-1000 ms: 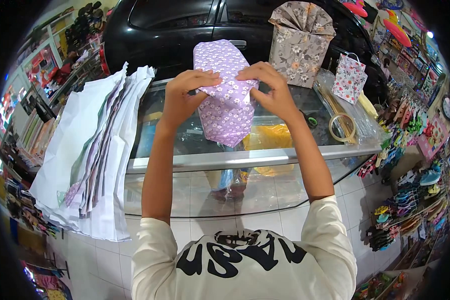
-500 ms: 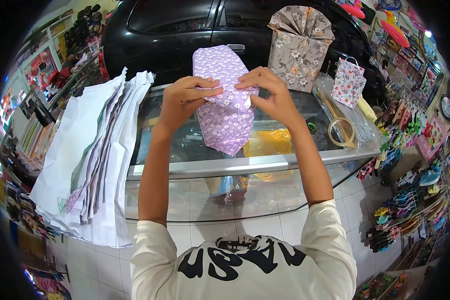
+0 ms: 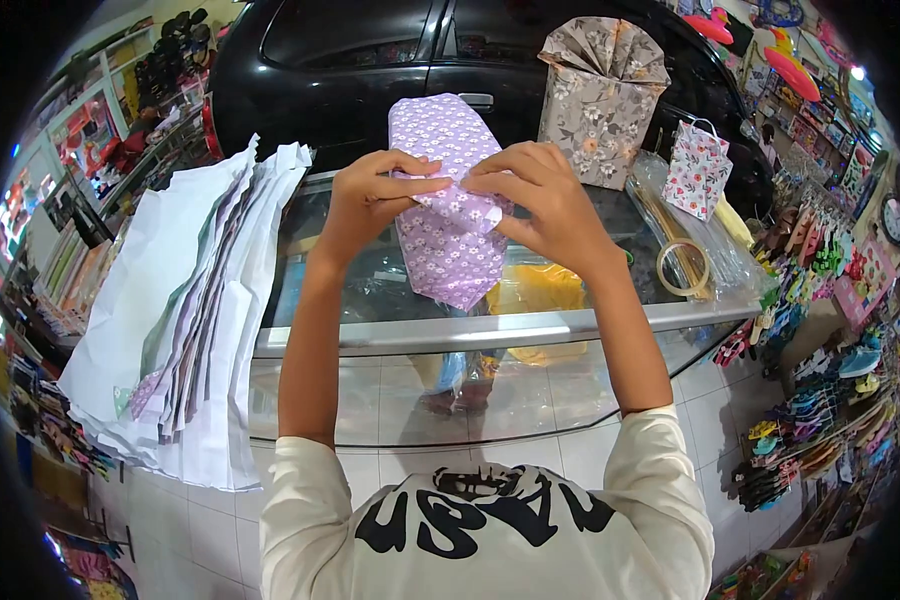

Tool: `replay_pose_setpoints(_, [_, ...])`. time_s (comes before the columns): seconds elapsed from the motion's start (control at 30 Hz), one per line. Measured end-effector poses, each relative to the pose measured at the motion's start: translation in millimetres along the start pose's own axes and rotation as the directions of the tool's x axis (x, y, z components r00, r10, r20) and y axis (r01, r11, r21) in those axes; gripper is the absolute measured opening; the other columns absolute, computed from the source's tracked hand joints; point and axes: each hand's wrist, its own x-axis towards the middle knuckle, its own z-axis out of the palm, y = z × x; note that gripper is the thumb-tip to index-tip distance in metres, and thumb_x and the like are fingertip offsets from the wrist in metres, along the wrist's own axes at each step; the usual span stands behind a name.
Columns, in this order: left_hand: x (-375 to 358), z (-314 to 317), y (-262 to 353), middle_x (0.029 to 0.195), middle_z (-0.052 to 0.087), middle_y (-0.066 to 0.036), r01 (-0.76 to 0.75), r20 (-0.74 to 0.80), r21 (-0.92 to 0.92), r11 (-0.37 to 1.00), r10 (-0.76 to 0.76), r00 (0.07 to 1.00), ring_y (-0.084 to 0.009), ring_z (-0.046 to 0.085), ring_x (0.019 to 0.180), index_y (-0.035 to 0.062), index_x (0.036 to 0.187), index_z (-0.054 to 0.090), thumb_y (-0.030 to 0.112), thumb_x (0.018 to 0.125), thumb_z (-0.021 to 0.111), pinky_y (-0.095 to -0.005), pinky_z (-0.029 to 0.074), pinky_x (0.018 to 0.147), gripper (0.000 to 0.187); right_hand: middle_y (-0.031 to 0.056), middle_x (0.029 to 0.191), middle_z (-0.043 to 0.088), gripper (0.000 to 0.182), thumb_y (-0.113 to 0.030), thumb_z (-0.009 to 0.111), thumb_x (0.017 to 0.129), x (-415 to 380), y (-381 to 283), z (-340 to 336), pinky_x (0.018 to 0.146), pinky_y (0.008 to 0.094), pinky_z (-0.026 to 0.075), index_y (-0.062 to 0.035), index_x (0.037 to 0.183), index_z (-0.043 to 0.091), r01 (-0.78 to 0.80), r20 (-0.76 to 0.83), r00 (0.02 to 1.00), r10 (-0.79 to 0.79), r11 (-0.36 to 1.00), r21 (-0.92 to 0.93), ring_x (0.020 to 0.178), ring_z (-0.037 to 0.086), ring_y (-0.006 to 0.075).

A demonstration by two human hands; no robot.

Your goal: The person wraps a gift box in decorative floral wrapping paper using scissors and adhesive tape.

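Observation:
A package in lilac wrapping paper with white flowers (image 3: 454, 258) stands in front of me on the glass counter, tapering to a point at its near end. My left hand (image 3: 374, 198) pinches the paper on the left of its middle, thumb and fingers closed on it. From the right, my right hand (image 3: 552, 205) grips a fold of the same wrapping paper, its fingertips close to those of the left. A small white edge of the paper shows below the right thumb. The fingertips partly cover the folds.
Wrapping sheets (image 3: 185, 260) are piled on the counter's left. A grey floral gift package (image 3: 595, 125) stands at the back right, near a small floral paper bag (image 3: 697, 170) and a tape roll (image 3: 683, 268). Yellow plastic (image 3: 540, 290) shows under the glass. A black car (image 3: 340, 60) stands behind.
My right hand has shifted slightly left along the paper, closer to my left hand. The left hand keeps its pinch, and the package stays nearly in place.

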Motion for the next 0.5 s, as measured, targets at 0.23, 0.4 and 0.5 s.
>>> replay_pose_setpoints(0.23, [-1,3,-6,0.092,0.068,-0.008,-0.008,-0.040,0.033,0.999,0.010,0.999,-0.0205,0.065,0.091,0.0095,0.095,0.073,-0.008,0.062,0.065,-0.0296,0.050,0.084,0.039,0.0025,0.089,0.063,0.031,-0.024,0.071,0.073,-3,-9,9,0.082,0.0332,0.040,-0.0090,0.099,0.065,0.054,-0.066,0.996,-0.062,0.993,-0.105,0.091,0.057,0.0185])
replay_pose_setpoints(0.4, [1,3,-4,0.089,0.069,-0.008,0.025,-0.040,0.051,0.998,-0.023,0.999,-0.0194,0.065,0.089,0.0071,0.095,0.072,-0.009,0.061,0.066,-0.0296,0.050,0.084,0.038,0.0017,0.085,0.063,0.027,-0.019,0.070,0.072,5,-11,11,0.075,0.0315,0.041,-0.0083,0.096,0.066,0.112,-0.116,0.984,-0.137,0.974,-0.199,0.085,0.058,0.0168])
replay_pose_setpoints(0.5, [2,4,-4,0.089,0.069,-0.007,0.010,-0.050,0.039,0.999,-0.008,0.999,-0.0188,0.065,0.086,0.0076,0.095,0.073,-0.009,0.060,0.067,-0.0296,0.050,0.084,0.038,0.0013,0.084,0.063,0.025,-0.014,0.068,0.070,8,-12,10,0.073,0.0309,0.041,-0.0082,0.095,0.066,0.105,-0.092,0.988,-0.125,0.974,-0.198,0.083,0.059,0.0161])
